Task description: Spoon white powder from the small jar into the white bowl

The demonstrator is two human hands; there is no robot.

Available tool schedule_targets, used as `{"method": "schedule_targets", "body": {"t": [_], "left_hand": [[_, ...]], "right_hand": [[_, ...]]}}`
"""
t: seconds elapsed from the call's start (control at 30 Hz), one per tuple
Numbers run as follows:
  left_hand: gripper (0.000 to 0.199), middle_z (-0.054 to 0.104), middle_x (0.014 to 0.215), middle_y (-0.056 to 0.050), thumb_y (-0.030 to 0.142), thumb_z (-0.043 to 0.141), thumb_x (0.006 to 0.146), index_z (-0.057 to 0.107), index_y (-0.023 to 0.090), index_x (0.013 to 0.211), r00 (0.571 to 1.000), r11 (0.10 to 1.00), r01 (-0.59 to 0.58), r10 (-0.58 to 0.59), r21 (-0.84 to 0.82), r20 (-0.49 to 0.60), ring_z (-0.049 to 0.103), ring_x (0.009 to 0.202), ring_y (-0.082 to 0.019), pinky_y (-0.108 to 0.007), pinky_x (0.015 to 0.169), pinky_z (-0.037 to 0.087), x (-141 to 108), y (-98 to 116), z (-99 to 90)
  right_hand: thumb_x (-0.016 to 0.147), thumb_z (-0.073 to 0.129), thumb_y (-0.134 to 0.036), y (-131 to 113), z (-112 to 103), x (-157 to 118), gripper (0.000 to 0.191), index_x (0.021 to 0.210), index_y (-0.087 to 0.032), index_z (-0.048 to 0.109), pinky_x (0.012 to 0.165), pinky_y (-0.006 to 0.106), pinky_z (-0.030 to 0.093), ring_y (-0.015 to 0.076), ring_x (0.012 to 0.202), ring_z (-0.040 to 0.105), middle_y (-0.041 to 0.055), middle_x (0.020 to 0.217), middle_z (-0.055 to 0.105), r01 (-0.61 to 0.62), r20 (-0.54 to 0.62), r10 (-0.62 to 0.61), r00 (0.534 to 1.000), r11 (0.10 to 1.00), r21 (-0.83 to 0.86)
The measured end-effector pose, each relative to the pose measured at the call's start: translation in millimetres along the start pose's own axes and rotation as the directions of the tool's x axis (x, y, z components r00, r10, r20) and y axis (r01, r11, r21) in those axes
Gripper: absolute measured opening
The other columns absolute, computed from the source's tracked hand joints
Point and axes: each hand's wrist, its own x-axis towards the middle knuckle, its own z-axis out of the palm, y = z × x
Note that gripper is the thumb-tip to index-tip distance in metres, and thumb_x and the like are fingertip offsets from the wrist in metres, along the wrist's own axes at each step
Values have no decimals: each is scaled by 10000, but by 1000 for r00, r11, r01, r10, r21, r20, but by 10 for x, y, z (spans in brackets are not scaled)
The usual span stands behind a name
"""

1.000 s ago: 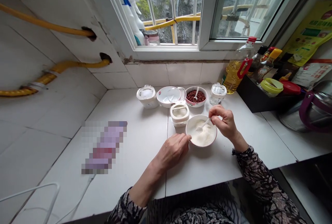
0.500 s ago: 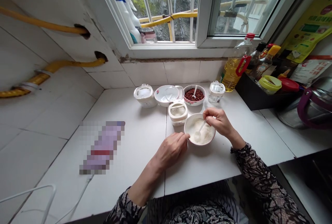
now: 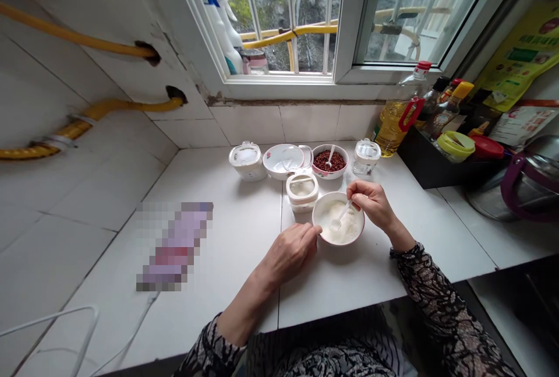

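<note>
My right hand (image 3: 371, 205) pinches the handle of a small white spoon (image 3: 343, 215), whose bowl sits in the white powder (image 3: 347, 226) inside a white ceramic bowl (image 3: 338, 197). My left hand (image 3: 290, 254) lies on the table at the bowl's near left side, its curled fingers gripping the rim. The powder fills the lower part of the bowl, and its exact kind cannot be told. Just behind the bowl stands a small white tub (image 3: 302, 193) holding pale powder.
Behind are a lidded white container (image 3: 247, 162), a white dish (image 3: 283, 161), a bowl of red beans (image 3: 331, 158) and a glass jar (image 3: 367, 157). Right stand an oil bottle (image 3: 397, 126) and a black tray (image 3: 437, 158) of condiments. A blurred object (image 3: 174, 246) lies left.
The spoon has dipped lower into the powder and its tip has shifted toward the bowl's near side. My right hand has dropped slightly with it. My left hand stays at the rim.
</note>
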Motion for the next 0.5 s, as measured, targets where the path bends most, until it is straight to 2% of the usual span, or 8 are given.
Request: {"method": "schedule_targets", "body": {"t": [0.1,0.17,0.33,0.5], "left_hand": [[194,540,700,6,73,332,991,502,167,1009,1000,1000,-5,5,7,1,503,595,-144,-276,570,449,4,4,-4],[195,535,698,9,75,328,995,499,168,1010,1000,1000,-7,7,11,2,501,592,-143,-274,566,445,6,6,-10],[204,533,699,10,58,327,983,496,169,1015,1000,1000,-9,9,12,-3,495,595,-142,-271,563,437,11,10,-21],[206,527,692,11,53,322,983,491,168,1005,1000,1000,-18,18,10,-5,487,587,-144,-269,560,433,18,12,-23]], "right_hand": [[689,470,-205,-19,1,-3,138,582,-220,556,660,306,387,157,611,484,-12,554,550,89,-5,-90,996,989,-119],[695,465,-200,-27,2,-7,147,580,-223,555,685,314,390,165,631,490,-9,556,552,101,0,-102,995,986,-132],[690,467,-208,-9,-5,-10,143,587,-216,566,602,285,364,156,602,470,-15,531,509,44,-17,-45,999,998,-51],[656,481,-228,29,0,3,110,607,-202,575,497,256,304,110,482,395,-42,504,469,-81,-20,83,996,992,99]]}}
